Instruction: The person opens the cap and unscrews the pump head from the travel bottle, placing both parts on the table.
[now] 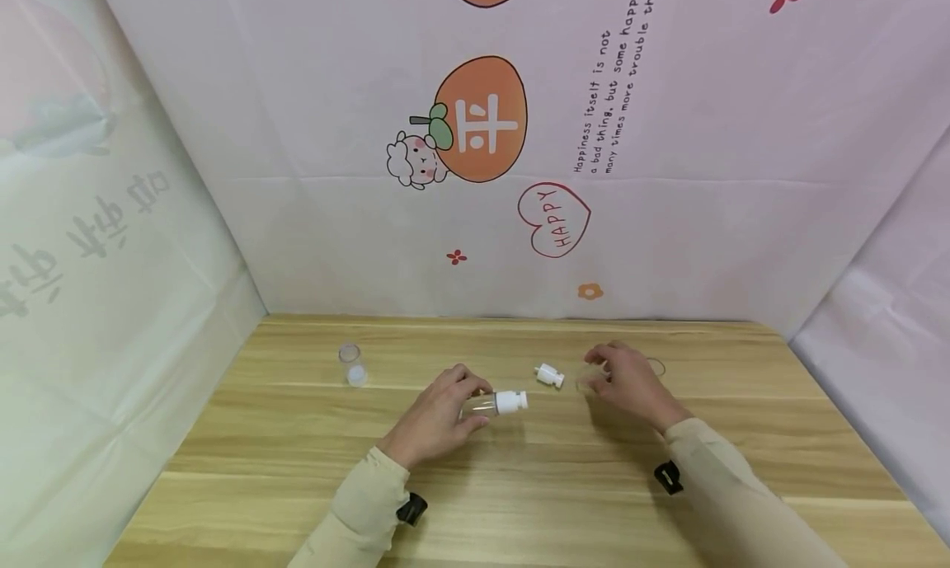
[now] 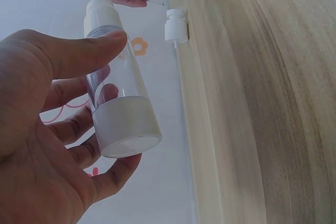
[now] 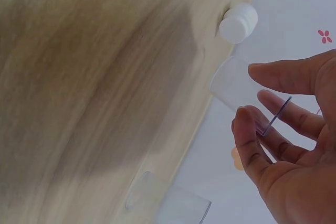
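My left hand (image 1: 436,413) grips a clear bottle (image 2: 125,121) with a white base and a white pump head, holding it tilted above the table; in the head view the pump head (image 1: 510,401) points right. A clear cap (image 3: 231,85) is pinched between the thumb and fingers of my right hand (image 1: 631,382), low over the tabletop. Between the two hands, a separate white pump head (image 1: 550,376) lies on the table; its thin stem shows in the left wrist view.
On the wooden table (image 1: 297,461), a clear container (image 1: 352,365) with a white part inside lies at the far left. A second clear cap (image 3: 181,203) is beyond my right hand. A printed white cloth (image 1: 356,246) hangs behind the table's back edge.
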Motion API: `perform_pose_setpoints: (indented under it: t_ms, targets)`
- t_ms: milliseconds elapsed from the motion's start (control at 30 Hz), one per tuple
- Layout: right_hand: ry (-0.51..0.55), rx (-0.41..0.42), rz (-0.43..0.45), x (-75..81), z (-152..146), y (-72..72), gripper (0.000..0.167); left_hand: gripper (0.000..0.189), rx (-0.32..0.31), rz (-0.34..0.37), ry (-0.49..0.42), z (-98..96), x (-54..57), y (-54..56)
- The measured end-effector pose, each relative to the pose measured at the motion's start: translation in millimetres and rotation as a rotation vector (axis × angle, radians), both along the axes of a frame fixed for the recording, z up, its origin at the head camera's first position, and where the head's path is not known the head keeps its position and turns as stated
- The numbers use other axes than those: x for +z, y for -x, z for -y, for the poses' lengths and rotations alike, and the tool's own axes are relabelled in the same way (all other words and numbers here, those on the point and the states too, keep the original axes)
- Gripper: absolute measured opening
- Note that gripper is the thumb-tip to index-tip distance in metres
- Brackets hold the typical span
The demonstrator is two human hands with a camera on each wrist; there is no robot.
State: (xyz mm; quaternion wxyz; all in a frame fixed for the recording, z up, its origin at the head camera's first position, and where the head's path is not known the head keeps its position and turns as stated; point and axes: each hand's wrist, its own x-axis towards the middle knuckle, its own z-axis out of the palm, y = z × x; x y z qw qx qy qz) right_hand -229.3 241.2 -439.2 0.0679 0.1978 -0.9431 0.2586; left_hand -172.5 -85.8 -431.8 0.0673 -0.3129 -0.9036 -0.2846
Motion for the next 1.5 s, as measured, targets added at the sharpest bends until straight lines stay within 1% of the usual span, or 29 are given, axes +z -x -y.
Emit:
perform_pose_setpoints:
  t_ms: [200,400,500,667,800,967,1500]
  targets:
    - [-0.052,0.015,0.033,0.3,2,4.7,0.025,0.033,-0.005,0.001,-0.002,-0.4,-0.8,0.8]
    - [-0.104,0.016,0.067,1.1,3,8.0,0.029,0.033,-0.005,0.010,0.001,-0.3,-1.5,0.2]
    - [-0.128,0.021,0.067,0.7,4,9.6,0.030,0.034,-0.001,0.020,0.003,-0.5,-1.5,-0.1]
    - [-0.161,0.022,0.056,-0.3,4,11.8,0.026,0.034,0.005,0.023,0.011,-0.8,-1.0,-0.9]
    - [-0.165,0.026,0.057,-1.1,4,13.3,0.025,0.034,0.002,0.021,0.007,-0.6,-1.2,-1.4]
    - [-0.173,0.026,0.054,-2.1,5,14.3,0.024,0.034,0.008,0.042,0.008,-0.6,-1.8,-1.3]
    - [-0.175,0.032,0.014,-6.1,5,14.0,0.024,0.034,0.008,0.034,0.008,0.1,-1.1,-0.9]
